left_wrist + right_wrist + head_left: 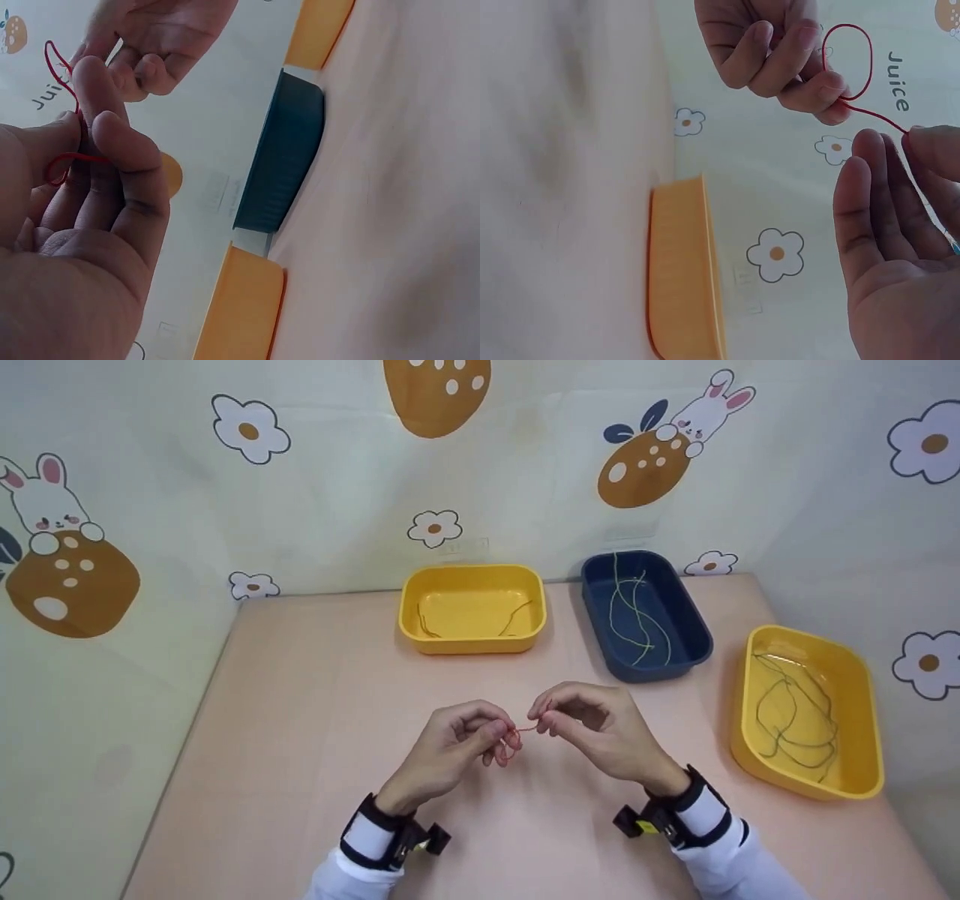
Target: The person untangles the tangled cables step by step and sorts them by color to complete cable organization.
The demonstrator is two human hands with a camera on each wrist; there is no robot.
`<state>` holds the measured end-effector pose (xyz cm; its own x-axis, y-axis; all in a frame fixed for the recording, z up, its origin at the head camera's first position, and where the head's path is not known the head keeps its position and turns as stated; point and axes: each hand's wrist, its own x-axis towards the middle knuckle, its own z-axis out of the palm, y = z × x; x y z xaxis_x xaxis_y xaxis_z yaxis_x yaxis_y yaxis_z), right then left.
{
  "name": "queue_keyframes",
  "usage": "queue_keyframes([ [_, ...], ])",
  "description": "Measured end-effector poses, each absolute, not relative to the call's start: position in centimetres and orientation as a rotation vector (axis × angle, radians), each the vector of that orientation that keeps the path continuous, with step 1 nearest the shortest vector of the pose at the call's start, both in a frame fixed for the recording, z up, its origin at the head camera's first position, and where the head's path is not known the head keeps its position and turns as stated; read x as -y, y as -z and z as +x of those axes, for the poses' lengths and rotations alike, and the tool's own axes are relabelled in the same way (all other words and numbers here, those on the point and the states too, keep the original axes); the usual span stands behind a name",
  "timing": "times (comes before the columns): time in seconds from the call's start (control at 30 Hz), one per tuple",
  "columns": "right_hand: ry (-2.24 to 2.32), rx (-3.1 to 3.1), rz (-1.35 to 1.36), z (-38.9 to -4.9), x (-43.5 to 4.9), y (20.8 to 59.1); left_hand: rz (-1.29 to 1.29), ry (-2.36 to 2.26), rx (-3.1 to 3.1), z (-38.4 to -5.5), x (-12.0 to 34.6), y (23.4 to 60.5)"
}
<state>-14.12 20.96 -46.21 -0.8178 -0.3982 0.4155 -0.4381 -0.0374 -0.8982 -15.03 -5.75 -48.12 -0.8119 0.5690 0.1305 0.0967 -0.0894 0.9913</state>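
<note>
A thin red string (528, 729) stretches between the two hands above the table. My left hand (459, 742) pinches it between thumb and fingers, and a small loop of the string (871, 64) stands out from those fingertips. On the other side, my right hand (600, 727) pinches the string's other stretch between thumb and index finger. In the left wrist view the red string (81, 157) also curls round beside the left thumb. How the string runs inside the left fingers is hidden.
Behind the hands stands a yellow bin (472, 646) with thin strings inside. A dark blue bin (626, 671) with yellow-green strings is to its right. Farther right, another yellow bin (810, 791) holds grey-green strings. A patterned cloth wall (330, 510) borders the table (300, 697).
</note>
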Motion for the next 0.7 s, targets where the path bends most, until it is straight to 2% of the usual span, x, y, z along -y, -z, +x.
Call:
queue_keyframes([
  [0.13,-2.161,2.114,0.852,-14.1,-21.2,46.2,0.72,-1.946,-1.943,-15.3,6.5,47.7],
  [0.37,-2.178,2.066,0.528,-14.4,-22.0,46.3,0.641,-1.937,-2.15,-16.0,9.1,47.3],
  [0.53,-1.948,2.207,0.432,-14.3,-22.7,46.5,0.585,-1.909,-2.254,-16.0,10.4,46.9],
  [0.7,-1.457,2.373,0.537,-14.5,-23.2,47.1,0.599,-1.843,-2.418,-16.3,11.0,46.9],
])
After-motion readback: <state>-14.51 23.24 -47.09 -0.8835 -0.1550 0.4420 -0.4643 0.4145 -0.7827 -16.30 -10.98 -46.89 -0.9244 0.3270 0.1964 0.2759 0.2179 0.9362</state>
